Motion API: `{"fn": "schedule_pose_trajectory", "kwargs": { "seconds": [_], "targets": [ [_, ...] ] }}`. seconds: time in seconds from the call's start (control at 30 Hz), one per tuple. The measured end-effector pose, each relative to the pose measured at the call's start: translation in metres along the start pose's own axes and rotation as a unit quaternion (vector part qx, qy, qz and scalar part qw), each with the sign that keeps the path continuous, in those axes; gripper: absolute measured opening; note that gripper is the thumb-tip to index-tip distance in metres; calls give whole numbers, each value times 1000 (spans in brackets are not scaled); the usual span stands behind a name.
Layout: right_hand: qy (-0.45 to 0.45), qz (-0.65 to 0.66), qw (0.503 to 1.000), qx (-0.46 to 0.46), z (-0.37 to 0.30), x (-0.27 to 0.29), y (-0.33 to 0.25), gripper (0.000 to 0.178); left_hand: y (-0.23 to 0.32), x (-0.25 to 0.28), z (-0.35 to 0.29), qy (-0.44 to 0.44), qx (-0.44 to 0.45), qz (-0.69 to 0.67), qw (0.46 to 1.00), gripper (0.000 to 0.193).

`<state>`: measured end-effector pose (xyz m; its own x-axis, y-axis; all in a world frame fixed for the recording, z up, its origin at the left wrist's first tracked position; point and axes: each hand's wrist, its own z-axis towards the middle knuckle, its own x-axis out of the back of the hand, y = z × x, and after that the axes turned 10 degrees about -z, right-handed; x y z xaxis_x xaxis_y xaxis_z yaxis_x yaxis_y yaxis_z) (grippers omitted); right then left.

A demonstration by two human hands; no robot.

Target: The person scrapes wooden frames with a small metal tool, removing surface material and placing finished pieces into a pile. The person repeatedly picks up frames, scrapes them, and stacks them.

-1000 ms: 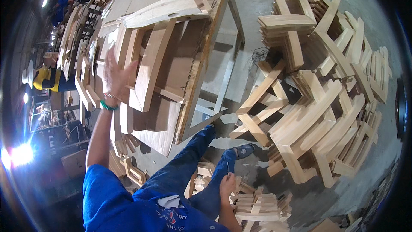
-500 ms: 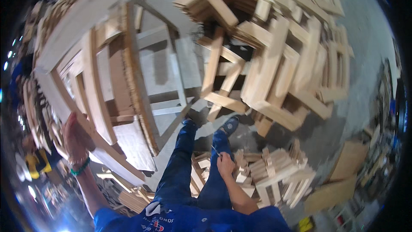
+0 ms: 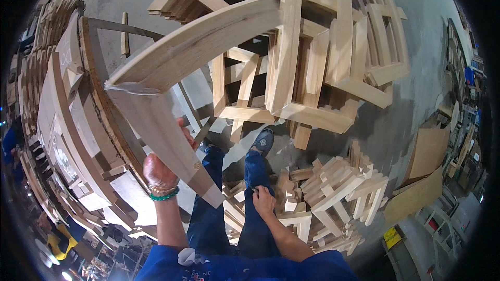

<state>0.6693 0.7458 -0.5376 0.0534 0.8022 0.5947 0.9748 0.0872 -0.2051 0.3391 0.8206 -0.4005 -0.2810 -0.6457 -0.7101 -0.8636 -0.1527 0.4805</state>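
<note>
My left hand (image 3: 160, 173), with a green bead bracelet at its wrist, grips the near board of an angled wooden frame piece (image 3: 162, 127). Its fingers wrap round the board's edge. Two pale boards meet at a corner on the left, where a whitish smear shows on the joint. The far board reaches up and right, in front of the stacked frames (image 3: 312, 67). Against my right thigh rests my right hand (image 3: 264, 201), its fingers closed; a small light tip shows at them, too small to name.
On the left stands a worn-edged board stand (image 3: 107, 99) with wooden parts leaning on it. Near my right leg lies a heap of small wooden frames (image 3: 338, 192). Cardboard sheets (image 3: 424, 177) lie at the right. More stacked wood (image 3: 39, 73) lines the far left.
My left hand has moved right and lifted the frame piece away from the stand, swinging it before the stacked frames. My right hand stays by my thigh; the view has shifted left.
</note>
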Motion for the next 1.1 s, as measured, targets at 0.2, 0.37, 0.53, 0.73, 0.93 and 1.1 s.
{"fn": "schedule_pose_trajectory", "kwargs": {
  "seconds": [0.2,0.37,0.53,0.73,0.93,1.1],
  "targets": [
    [4,24,1000,6,4,-1,8,21,-53,34,28,-3,63,5,998,90],
    [-14,22,1000,5,7,0,13,22,-114,56,97,75,34,150,985,68],
    [-32,32,999,7,8,-17,21,24,-166,128,181,153,-15,228,961,63],
    [0,72,997,13,7,-27,25,24,-214,177,261,103,-92,344,929,64],
    [-41,96,994,13,9,-32,31,26,-249,189,298,100,-85,418,899,73],
    [-61,57,996,-19,7,-31,28,27,-280,193,279,127,-56,602,786,96]
  ]
}}
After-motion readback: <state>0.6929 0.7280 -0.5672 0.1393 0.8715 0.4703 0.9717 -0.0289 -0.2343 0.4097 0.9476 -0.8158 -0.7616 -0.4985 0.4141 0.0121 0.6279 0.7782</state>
